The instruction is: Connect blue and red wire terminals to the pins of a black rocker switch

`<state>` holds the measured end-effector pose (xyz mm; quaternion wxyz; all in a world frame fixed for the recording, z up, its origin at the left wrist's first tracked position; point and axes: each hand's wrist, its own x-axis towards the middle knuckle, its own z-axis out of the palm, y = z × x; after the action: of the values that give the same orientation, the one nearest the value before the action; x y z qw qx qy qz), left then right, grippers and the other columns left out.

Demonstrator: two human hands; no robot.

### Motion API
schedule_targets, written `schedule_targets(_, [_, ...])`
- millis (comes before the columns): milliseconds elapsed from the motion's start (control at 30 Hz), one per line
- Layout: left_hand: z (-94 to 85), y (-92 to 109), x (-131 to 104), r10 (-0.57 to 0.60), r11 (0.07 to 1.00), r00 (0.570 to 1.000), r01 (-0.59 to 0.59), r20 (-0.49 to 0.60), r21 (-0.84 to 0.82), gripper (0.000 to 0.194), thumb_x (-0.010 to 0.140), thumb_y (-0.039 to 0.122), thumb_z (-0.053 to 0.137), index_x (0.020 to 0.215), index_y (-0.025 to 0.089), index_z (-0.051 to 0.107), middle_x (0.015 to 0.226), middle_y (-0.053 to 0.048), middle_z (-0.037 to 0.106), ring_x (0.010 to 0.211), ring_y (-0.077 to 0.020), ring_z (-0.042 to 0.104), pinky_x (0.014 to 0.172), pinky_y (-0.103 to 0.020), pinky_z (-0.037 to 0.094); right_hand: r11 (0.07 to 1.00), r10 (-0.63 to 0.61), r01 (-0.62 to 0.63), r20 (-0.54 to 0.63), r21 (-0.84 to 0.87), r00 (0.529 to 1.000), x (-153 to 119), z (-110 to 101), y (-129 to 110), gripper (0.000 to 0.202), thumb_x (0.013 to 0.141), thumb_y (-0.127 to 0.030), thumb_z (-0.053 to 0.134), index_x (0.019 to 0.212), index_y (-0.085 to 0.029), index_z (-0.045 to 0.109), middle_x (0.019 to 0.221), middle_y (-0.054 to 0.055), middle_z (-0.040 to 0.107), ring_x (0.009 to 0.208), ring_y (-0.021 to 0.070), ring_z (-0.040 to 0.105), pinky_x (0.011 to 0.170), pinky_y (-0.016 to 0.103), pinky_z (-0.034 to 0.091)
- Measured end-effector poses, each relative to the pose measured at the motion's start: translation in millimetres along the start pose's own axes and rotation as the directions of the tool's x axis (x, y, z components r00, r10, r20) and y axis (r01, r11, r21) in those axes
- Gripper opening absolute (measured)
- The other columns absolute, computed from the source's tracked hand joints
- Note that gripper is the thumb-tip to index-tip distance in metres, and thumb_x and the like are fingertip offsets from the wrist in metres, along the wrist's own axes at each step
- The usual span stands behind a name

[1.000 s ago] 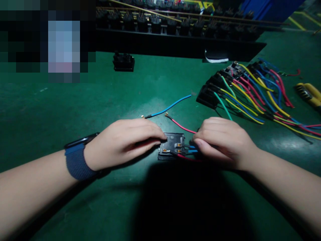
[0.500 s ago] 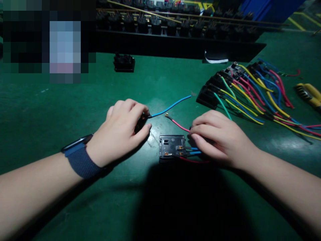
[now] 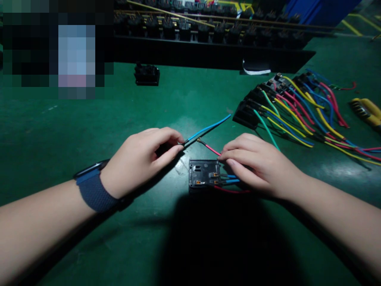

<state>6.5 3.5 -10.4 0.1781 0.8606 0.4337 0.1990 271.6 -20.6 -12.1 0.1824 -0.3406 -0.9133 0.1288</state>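
Between thumb and index finger, my left hand (image 3: 149, 159) pinches the near end of a blue wire (image 3: 208, 129), whose free end points up and right. My right hand (image 3: 253, 165) has its fingers closed around a red wire (image 3: 212, 149). That wire's brass terminal tip sticks out leftward, close to the blue wire. Below, a black plastic socket housing (image 3: 204, 171) lies on the green surface, with brass terminals seated in several slots. Blue wires (image 3: 230, 181) and a dark red wire leave its right side and run beneath my right hand, which partly hides them.
A row of black housings with coloured wires (image 3: 285, 107) lies at the right, beside yellow-handled pliers (image 3: 369, 113). A lone black part (image 3: 147, 74) sits further back. Behind it stands a long black rack (image 3: 208, 53) with a white strip (image 3: 257, 72) near it.
My left hand has moved slightly right and down, fingers now pinched together at the blue wire's end. The right hand has shifted a little left along the red wire.
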Motion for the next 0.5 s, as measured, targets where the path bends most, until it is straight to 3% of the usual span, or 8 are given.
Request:
schedule_targets(167, [1.2, -1.4, 0.0, 0.047, 0.996, 0.998, -0.043, 0.041, -0.084, 0.023, 0.088, 0.035, 0.055, 0.103, 0.020, 0.061, 0.097, -0.003, 0.068, 0.084, -0.0165, 0.062, 0.074, -0.027, 0.049, 1.000, -0.008, 0.008, -0.002, -0.004, 1.000, 0.6, -0.3, -0.2, 0.022, 0.091, -0.018, 0.045, 0.092, -0.012, 0.066, 0.094, 0.012, 0.065, 0.086, 0.0215, 0.054, 0.076, 0.037, 0.045])
schedule_targets(333, [2.2, -1.9, 3.0, 0.090, 0.995, 0.995, -0.088, 0.033, -0.050, 0.026, 0.086, 0.031, 0.057, 0.107, 0.017, 0.060, 0.099, -0.005, 0.064, 0.091, -0.0189, 0.058, 0.082, -0.031, 0.047, 1.000, -0.006, 0.006, 0.006, -0.006, 1.000, 0.6, -0.4, 0.0, 0.022, 0.092, -0.019, 0.044, 0.091, -0.013, 0.065, 0.094, 0.012, 0.065, 0.086, 0.0213, 0.054, 0.076, 0.037, 0.045])
schedule_targets(500, [1.6, -2.4, 3.4, 0.152, 0.988, 0.980, -0.156, 0.127, 0.020, 0.025, 0.090, 0.028, 0.050, 0.111, 0.024, 0.063, 0.104, -0.006, 0.059, 0.096, -0.0216, 0.054, 0.086, -0.037, 0.043, 1.000, -0.006, 0.006, 0.007, 0.002, 1.000, 1.0, -0.7, -0.1, 0.021, 0.092, -0.019, 0.045, 0.091, -0.013, 0.065, 0.094, 0.011, 0.065, 0.086, 0.0214, 0.054, 0.076, 0.037, 0.045])
